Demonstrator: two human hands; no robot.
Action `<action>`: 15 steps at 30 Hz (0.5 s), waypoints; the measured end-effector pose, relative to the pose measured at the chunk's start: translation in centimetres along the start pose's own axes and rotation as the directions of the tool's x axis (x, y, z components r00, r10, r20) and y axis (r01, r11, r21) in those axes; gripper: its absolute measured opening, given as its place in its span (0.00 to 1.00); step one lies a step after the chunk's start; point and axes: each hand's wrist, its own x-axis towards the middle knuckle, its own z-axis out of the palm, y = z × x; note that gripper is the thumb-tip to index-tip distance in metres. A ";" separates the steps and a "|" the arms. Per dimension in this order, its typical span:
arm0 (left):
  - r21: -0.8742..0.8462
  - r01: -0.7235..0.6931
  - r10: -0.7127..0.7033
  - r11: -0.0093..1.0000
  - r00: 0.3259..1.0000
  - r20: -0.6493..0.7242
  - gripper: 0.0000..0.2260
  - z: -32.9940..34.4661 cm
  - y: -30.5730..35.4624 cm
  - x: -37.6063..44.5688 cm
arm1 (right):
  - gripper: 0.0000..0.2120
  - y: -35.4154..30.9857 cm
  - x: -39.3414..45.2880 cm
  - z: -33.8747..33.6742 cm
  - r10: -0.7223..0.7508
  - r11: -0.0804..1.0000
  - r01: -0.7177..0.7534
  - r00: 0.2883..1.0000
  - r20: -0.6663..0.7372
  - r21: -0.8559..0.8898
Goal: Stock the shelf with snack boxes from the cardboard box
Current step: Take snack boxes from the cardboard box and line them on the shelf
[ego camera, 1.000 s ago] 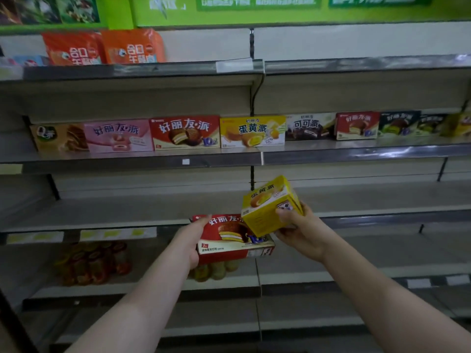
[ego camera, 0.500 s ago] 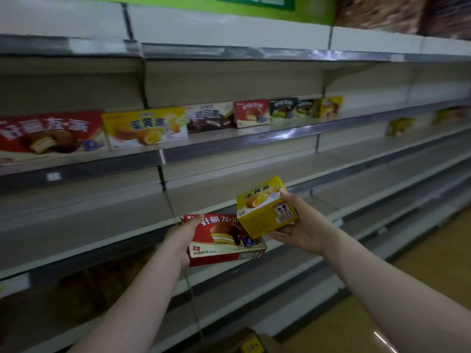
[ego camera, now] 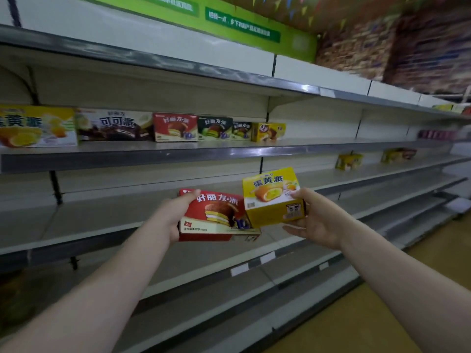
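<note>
My left hand [ego camera: 170, 217] grips a flat red snack box [ego camera: 213, 217] by its left end, held out in front of the shelving. Just to its right, my right hand [ego camera: 315, 220] holds a smaller yellow snack box [ego camera: 272, 197] from its right side and underneath. The yellow box overlaps the red box's right corner. Both boxes hang in the air before a bare grey shelf [ego camera: 107, 215]. One shelf higher [ego camera: 229, 150] stands a row of snack boxes: yellow [ego camera: 35, 128], dark brown [ego camera: 113, 126], red [ego camera: 175, 127], green [ego camera: 214, 128] and a small yellow one [ego camera: 267, 131]. The cardboard box is out of view.
Long grey shelving runs off to the right with a few yellow boxes [ego camera: 349, 161] on a far shelf. A green sign band [ego camera: 242, 24] tops the unit. Yellowish floor [ego camera: 382, 322] lies at the lower right. White price labels [ego camera: 239, 270] mark a lower shelf edge.
The view has swung right along the aisle, so the stocked row slid left. Both hands keep hold of their boxes, and the yellow box has turned its front face toward me.
</note>
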 end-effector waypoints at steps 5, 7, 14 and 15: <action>0.035 -0.110 0.111 0.993 0.993 -0.039 0.12 5.8 6.2 2.5 | 0.09 -5.8 4.6 -4.7 -0.070 0.996 0.072 0.997 0.040 -0.043; 0.067 -0.150 0.154 0.986 0.987 -0.055 0.13 7.7 8.1 4.6 | 0.08 -7.1 7.3 -5.9 -0.104 0.994 0.106 0.993 0.058 -0.034; 0.071 -0.265 0.271 0.962 0.957 -0.104 0.19 12.4 13.0 14.2 | 0.11 -10.8 19.3 -9.2 -0.128 0.989 0.120 0.988 0.084 0.090; 0.062 -0.264 0.269 0.963 0.956 -0.114 0.18 12.8 13.7 15.2 | 0.13 -11.5 20.7 -9.6 -0.126 0.988 0.116 0.987 0.095 0.101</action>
